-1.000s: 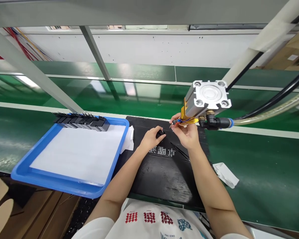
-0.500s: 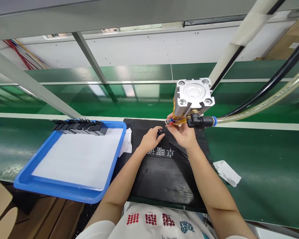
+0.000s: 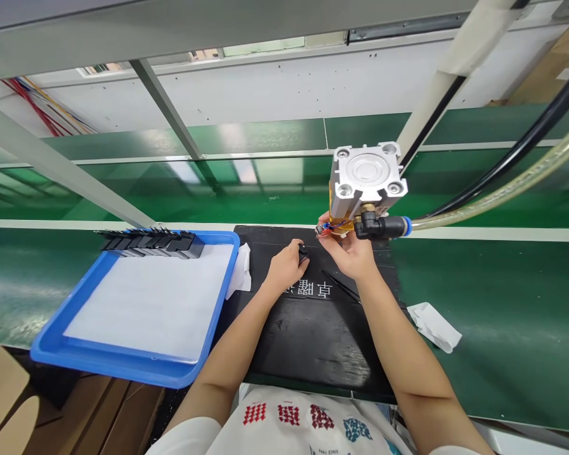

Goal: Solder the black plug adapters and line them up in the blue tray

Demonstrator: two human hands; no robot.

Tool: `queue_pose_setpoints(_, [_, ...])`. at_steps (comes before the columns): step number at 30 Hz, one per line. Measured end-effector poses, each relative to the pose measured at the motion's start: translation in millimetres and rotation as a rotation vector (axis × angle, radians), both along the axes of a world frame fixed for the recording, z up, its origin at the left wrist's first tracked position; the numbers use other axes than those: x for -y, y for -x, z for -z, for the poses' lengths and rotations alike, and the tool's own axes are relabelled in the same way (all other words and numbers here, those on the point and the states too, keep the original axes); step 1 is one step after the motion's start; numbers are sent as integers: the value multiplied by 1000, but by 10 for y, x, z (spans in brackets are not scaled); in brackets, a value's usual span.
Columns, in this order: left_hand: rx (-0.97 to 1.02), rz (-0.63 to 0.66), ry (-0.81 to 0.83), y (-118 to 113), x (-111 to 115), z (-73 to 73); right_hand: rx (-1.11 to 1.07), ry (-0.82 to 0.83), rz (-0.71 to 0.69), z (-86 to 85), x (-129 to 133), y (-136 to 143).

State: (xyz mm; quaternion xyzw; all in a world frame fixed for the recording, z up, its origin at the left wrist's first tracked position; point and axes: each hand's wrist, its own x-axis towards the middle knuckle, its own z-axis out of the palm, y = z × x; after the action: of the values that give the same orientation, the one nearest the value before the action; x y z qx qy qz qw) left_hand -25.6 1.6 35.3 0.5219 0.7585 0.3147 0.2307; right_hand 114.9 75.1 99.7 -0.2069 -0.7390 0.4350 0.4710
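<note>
My left hand (image 3: 285, 264) is closed on a small black plastic part (image 3: 303, 253) low over the black mat (image 3: 308, 335). Just to its right, my right hand (image 3: 351, 254) pinches a small wired component (image 3: 320, 230) with red and blue wires between thumb and fingers. Partly above the right hand stands a silver pneumatic cylinder (image 3: 366, 174), which hides some of the fingers and wires. Black tweezers (image 3: 341, 285) lie on the mat between my forearms.
On the left, a blue tray (image 3: 118, 370) lined with white paper holds a row of black parts (image 3: 152, 243) along its far edge. White tissues (image 3: 434, 327) lie right of the mat and beside the tray. Air hoses (image 3: 493, 174) run to the cylinder from the right.
The fingers of my left hand have closed in more around the black part, which has turned slightly. My right hand stays nearly in place with the wired component. The view has shifted a little.
</note>
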Motion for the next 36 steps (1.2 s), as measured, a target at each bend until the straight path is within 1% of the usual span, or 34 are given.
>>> queue_pose_setpoints(2, [394, -156, -88, 52, -39, 23, -1, -17, 9, 8, -24, -4])
queue_pose_setpoints(4, [859, -293, -165, 107, -70, -3, 6, -18, 8, 4, -45, -13])
queue_pose_setpoints(6, [1244, -349, -218, 148, -77, -76, 17, -2, 7, -2, -64, -23])
queue_pose_setpoints(7, [1382, -345, -232, 159, -70, -123, 20, 6, 8, -5, -73, -27])
queue_pose_setpoints(9, [1558, -312, -238, 161, -44, -223, 20, 19, 12, -9, -90, -30])
queue_pose_setpoints(11, [1642, -287, -241, 142, -11, -321, 15, 23, 12, -11, -107, -28])
queue_pose_setpoints(14, [1690, -265, -273, 109, 30, -465, 8, 32, 15, -15, -135, -22])
queue_pose_setpoints(16, [1682, -240, -297, 100, 68, -563, 8, 37, 27, -15, -154, -23])
queue_pose_setpoints(18, [1594, -228, -312, 111, 139, -657, 8, 37, 38, -12, -173, -32])
queue_pose_setpoints(19, [1496, -234, -326, 126, 192, -699, 5, 34, 47, -9, -183, -38])
queue_pose_setpoints(20, [1354, -242, -350, 150, 256, -735, 3, 33, 55, -8, -194, -45])
queue_pose_setpoints(22, [948, -245, -403, 229, 409, -785, 1, 40, 72, -8, -218, -53])
queue_pose_setpoints(24, [460, -242, -415, 364, 569, -795, 1, 53, 89, -16, -241, -53])
queue_pose_setpoints(26, [28, -276, -352, 564, 704, -755, -3, 67, 93, -28, -254, -48])
queue_pose_setpoints(28, [-280, -341, -255, 819, 793, -664, -8, 70, 92, -43, -251, -42])
queue_pose_setpoints(29, [-383, -364, -208, 956, 819, -604, -10, 69, 90, -50, -245, -40])
queue_pose_setpoints(31, [-518, -373, -135, 1223, 839, -471, -12, 63, 92, -64, -229, -36])
queue_pose_setpoints(34, [-612, -328, -67, 1528, 820, -286, 5, 49, 81, -84, -209, -32])
queue_pose_setpoints(36, [-649, -328, -30, 1638, 797, -193, 20, 39, 74, -93, -202, -31])
